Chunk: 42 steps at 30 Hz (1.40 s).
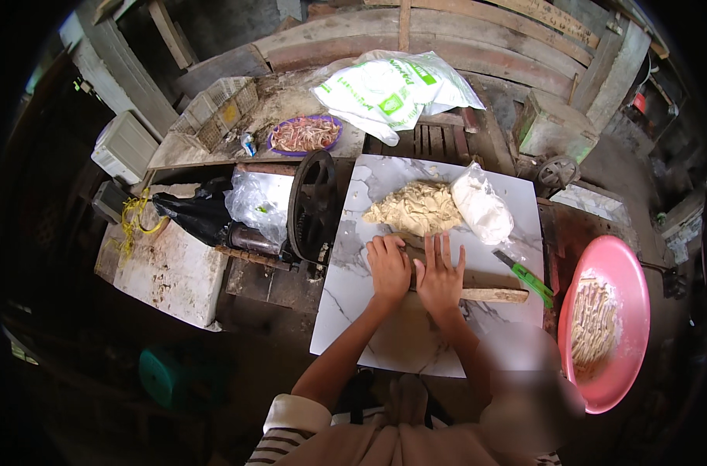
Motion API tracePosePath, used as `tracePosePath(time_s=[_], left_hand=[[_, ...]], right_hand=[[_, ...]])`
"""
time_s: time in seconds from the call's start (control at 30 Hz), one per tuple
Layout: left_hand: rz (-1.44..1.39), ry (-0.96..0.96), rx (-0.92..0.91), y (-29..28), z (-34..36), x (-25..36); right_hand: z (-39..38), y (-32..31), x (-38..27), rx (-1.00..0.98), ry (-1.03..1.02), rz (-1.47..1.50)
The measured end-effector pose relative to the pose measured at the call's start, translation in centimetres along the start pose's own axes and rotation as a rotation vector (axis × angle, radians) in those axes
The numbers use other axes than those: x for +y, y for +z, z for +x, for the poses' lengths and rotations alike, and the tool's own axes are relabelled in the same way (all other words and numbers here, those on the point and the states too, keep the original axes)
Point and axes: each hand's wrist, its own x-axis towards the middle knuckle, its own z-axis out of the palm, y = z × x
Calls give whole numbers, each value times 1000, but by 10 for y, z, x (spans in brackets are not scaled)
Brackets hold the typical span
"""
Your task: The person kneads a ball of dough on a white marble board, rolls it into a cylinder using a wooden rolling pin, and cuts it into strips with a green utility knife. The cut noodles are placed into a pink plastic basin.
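Both hands lie palm down, side by side, on a marbled white board (345,326). My left hand (389,268) has its fingers stretched forward; my right hand (441,278) is flat with fingers spread. Under and between them is a brownish, flat piece, mostly hidden, which I cannot make out fully. A pale wooden stick (495,295) sticks out to the right from beneath my right hand. Just beyond my fingertips is a heap of yellowish dough pieces (415,208), touching a clear bag of white powder (481,206). A green box cutter (530,282) lies at the board's right edge.
A pink basin (639,311) with dough strips stands at right. Left of the board is a machine with a dark wheel (313,206). Behind are a purple-rimmed tray of pinkish strips (305,134), white-and-green sacks (400,85) and a plastic crate (217,113).
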Motion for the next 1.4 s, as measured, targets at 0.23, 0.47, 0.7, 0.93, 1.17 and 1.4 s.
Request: tracePosePath(time_s=[0.23,0.47,0.7,0.93,1.17,1.4], left_hand=[[-31,28,55,21,44,-4],[-26,-26,-26,2,-15,-12],[-6,-44,16,12,20,-8],[69,-94,-11,17,10,-11],[-5,-146,8,13,1,-11],[64,-181,-6,23,26,-12]], right_hand=[[39,27,15,-11,110,27],[-11,3,-7,-46,49,27],[21,8,0,-8,78,-11],[11,15,-2,-55,67,11],[11,5,-3,-45,-2,-10],[34,18,4,-30,36,30]])
